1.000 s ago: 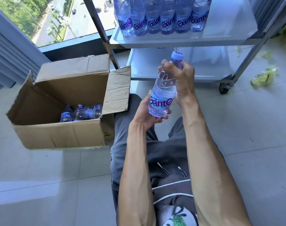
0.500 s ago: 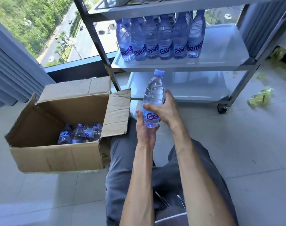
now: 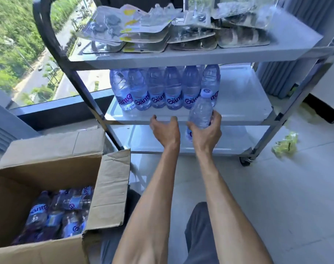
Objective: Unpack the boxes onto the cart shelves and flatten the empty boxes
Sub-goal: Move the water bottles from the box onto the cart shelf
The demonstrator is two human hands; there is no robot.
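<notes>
The right hand [image 3: 205, 130] grips a water bottle [image 3: 200, 113] at the cart's middle shelf [image 3: 238, 115]; the left hand [image 3: 165, 128] hovers beside it.

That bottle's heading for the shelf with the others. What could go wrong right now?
The right hand grips the clear plastic water bottle with the pale blue cap just in front of the upright row of matching bottles on the grey middle cart shelf. Set down carelessly, it might knock that tight row over. It's also held near the shelf's front edge, so placed too shallow, it could tip off.
</notes>
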